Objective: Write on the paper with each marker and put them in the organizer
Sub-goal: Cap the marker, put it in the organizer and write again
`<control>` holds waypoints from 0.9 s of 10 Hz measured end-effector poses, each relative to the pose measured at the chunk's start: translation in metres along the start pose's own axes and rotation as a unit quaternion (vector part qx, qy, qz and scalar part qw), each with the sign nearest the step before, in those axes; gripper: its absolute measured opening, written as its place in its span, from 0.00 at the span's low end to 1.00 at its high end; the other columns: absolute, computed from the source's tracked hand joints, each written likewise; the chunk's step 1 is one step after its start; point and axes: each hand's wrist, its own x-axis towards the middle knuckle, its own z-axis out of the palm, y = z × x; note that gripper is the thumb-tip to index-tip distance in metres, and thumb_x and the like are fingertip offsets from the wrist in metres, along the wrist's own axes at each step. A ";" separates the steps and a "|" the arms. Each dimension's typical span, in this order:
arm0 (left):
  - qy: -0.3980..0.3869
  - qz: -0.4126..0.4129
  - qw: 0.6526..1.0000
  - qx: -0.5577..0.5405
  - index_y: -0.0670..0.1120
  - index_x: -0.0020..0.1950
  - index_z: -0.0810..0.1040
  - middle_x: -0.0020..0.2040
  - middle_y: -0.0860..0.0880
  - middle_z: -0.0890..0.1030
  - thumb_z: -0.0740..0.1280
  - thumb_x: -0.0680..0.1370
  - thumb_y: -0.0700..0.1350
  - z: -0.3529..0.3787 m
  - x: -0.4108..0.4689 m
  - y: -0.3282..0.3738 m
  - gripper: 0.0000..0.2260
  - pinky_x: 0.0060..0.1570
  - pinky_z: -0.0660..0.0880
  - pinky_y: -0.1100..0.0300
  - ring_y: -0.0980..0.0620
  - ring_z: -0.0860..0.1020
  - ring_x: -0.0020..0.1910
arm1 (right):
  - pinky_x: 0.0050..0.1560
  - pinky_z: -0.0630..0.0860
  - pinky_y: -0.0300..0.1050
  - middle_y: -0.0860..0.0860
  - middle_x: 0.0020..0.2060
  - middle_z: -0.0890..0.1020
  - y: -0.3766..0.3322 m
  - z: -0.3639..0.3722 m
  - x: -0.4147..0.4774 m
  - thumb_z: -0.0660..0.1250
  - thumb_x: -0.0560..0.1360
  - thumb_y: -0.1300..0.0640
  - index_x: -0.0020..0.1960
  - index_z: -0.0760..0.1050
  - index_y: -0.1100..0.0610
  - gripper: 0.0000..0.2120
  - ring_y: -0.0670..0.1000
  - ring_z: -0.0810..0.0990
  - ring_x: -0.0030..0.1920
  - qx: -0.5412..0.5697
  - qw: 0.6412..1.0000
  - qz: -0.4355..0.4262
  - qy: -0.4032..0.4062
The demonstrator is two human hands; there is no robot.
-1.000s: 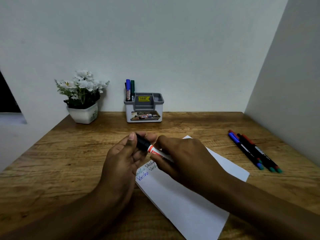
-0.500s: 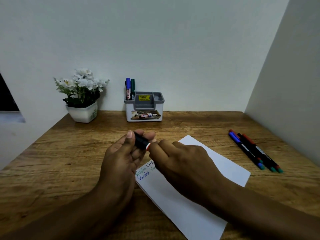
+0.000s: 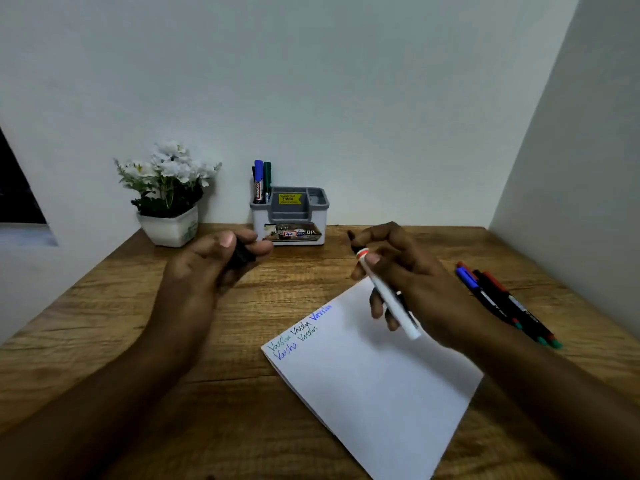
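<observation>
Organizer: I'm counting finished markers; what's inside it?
A blue marker and a green marker stand in the organizer's left rear slot. The other compartments' bottoms are hidden by their walls.

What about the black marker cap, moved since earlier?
Yes. The black marker cap moved left: was in line with grey-and-white plastic organizer's centre, now with its left edge.

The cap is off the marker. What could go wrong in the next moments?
The marker in the right hand has its bare tip close to the fingers, so ink may stain them. Neither hand holds the paper, so it may slide when writing begins. The left hand may drop the black cap.
</observation>
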 end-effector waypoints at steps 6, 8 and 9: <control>-0.385 0.145 0.699 0.585 0.61 0.66 0.69 0.60 0.64 0.77 0.44 0.78 0.64 -0.023 -0.012 -0.044 0.23 0.48 0.57 0.80 0.66 0.74 0.54 | 0.23 0.68 0.38 0.55 0.24 0.75 0.032 0.019 0.019 0.65 0.74 0.60 0.47 0.75 0.65 0.08 0.51 0.71 0.23 0.031 0.996 0.084 -0.004; -0.372 0.149 0.716 0.572 0.63 0.69 0.63 0.65 0.64 0.72 0.39 0.75 0.69 -0.026 -0.012 -0.056 0.28 0.48 0.54 0.80 0.64 0.70 0.60 | 0.28 0.75 0.43 0.62 0.35 0.78 0.052 0.024 0.027 0.69 0.69 0.60 0.38 0.77 0.58 0.02 0.51 0.76 0.31 -0.040 0.993 0.106 -0.043; -0.370 0.161 0.703 0.585 0.61 0.66 0.67 0.60 0.63 0.76 0.42 0.78 0.64 -0.025 -0.013 -0.053 0.23 0.47 0.54 0.80 0.64 0.70 0.57 | 0.26 0.73 0.42 0.70 0.37 0.78 0.058 0.022 0.028 0.68 0.67 0.58 0.36 0.77 0.57 0.02 0.51 0.74 0.29 -0.033 0.994 0.101 -0.033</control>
